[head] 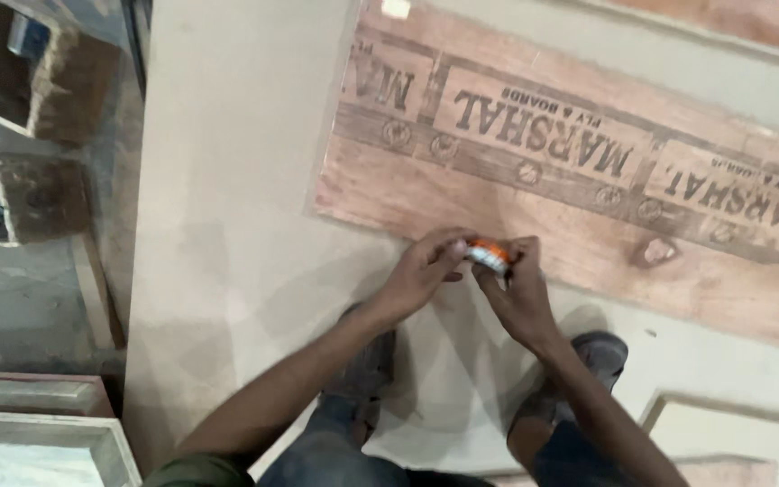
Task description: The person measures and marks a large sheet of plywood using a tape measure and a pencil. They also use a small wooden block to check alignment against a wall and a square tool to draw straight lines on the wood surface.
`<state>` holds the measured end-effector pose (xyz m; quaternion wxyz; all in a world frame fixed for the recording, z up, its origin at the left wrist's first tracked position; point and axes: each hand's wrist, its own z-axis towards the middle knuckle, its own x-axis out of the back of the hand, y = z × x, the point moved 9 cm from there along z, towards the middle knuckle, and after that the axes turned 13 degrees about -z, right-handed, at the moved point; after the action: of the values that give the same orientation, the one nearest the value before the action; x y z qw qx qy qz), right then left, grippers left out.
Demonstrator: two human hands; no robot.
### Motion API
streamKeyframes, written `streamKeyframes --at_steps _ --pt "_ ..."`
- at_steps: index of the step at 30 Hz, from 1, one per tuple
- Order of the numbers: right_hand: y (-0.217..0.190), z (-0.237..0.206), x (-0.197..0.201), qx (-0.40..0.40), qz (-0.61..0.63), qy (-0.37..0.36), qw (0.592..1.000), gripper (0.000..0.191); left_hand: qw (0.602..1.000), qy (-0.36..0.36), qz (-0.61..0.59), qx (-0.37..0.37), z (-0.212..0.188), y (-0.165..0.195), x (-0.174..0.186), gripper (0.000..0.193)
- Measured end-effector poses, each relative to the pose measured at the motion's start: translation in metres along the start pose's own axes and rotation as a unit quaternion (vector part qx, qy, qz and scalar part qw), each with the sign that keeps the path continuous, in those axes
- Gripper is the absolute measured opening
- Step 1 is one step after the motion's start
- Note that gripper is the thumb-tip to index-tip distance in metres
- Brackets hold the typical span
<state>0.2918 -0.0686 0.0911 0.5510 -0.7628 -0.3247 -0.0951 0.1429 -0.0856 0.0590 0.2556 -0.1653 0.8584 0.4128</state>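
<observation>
My left hand (426, 269) and my right hand (517, 287) meet over the near edge of a reddish plywood sheet (534, 194) with dark stamped markings. Between their fingertips they hold a small orange and white object (489, 254), perhaps a tube or a small packet; its exact kind is too small to tell. Both hands pinch it, the left from the left side and the right from the right. My knees and two dark shoes (599, 353) show below the hands.
The plywood lies on a large pale board (227, 225) on the floor. Open wooden boxes (38, 81) stand at the far left, framed panels (38, 433) at the lower left, another pale panel (732, 433) at the lower right.
</observation>
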Motion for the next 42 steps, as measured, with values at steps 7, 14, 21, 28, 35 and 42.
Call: streamKeyframes --at_steps 7,14,21,28,35,42 --pt "-0.029 -0.013 -0.074 0.013 -0.070 -0.049 0.996 0.055 0.997 0.024 -0.021 0.067 -0.014 -0.026 0.068 0.032" --pt "-0.024 -0.019 -0.048 -0.027 -0.246 0.106 0.963 0.040 0.927 0.276 0.166 -0.191 -0.063 0.076 0.176 0.022" --pt "0.011 -0.033 0.001 -0.073 -0.305 0.221 0.924 0.045 0.898 0.349 0.140 -0.227 -0.073 0.100 0.205 0.015" --pt "0.027 -0.025 0.004 -0.084 -0.348 0.197 0.913 0.047 0.749 0.280 0.417 -0.432 -0.100 0.090 0.128 0.025" --pt "-0.020 -0.005 -0.003 0.014 -0.481 0.072 0.874 0.047 0.615 -0.140 0.675 -0.382 -0.054 -0.005 0.016 0.061" --pt "-0.153 -0.022 0.026 0.091 -0.474 -0.119 0.867 0.029 0.629 -0.157 0.671 -0.359 -0.040 -0.019 0.024 0.049"
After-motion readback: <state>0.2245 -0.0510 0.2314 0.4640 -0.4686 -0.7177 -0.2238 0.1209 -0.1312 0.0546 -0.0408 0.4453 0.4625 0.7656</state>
